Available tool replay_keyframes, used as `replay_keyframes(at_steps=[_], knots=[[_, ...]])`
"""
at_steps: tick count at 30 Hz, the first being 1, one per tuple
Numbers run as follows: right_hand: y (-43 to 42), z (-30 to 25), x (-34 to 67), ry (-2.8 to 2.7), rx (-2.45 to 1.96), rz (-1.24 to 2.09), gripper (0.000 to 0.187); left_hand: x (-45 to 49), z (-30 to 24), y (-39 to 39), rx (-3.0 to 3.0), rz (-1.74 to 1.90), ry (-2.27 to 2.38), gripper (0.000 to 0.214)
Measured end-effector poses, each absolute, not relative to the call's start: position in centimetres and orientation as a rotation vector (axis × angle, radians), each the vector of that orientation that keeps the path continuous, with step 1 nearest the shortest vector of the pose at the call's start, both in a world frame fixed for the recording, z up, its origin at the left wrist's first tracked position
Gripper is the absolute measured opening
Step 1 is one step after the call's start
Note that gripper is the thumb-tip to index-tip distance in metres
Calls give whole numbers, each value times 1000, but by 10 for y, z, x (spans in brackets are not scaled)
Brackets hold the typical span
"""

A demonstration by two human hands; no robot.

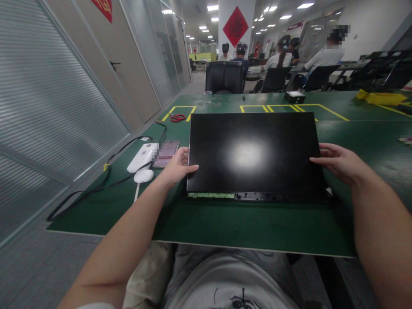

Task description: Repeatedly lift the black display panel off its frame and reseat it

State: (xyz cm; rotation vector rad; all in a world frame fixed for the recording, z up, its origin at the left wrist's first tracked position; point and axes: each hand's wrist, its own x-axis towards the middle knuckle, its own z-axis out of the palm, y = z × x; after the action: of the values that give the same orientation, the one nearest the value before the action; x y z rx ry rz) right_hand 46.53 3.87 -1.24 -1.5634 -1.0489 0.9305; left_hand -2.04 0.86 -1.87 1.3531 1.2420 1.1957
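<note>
A large black display panel [254, 154] lies flat on the green table [225, 223] in front of me, with a strip of green circuit board showing along its near edge. My left hand [178, 167] grips the panel's left edge, thumb on top. My right hand [337, 162] holds the right edge the same way, fingers curled over the rim.
Left of the panel lie a phone [165, 153], a white power strip [140, 157], a white round puck [143, 176] and a black cable. Red scissors [177, 117] and a small black box [294, 96] sit farther back. Several people sit at chairs beyond the table.
</note>
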Motion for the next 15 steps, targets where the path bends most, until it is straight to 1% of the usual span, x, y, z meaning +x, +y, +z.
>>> replay_keyframes(at_steps=[6, 10, 15], knots=[[43, -21, 469, -1096, -1512, 815, 59, -20, -20, 9, 1439, 1181, 1338, 51], [44, -22, 466, -1101, -1550, 810, 55, -23, -23, 10, 1498, 1162, 1402, 51], [46, -25, 465, -1086, -1615, 819, 50, -29, -28, 12, 1650, 1052, 1681, 57]])
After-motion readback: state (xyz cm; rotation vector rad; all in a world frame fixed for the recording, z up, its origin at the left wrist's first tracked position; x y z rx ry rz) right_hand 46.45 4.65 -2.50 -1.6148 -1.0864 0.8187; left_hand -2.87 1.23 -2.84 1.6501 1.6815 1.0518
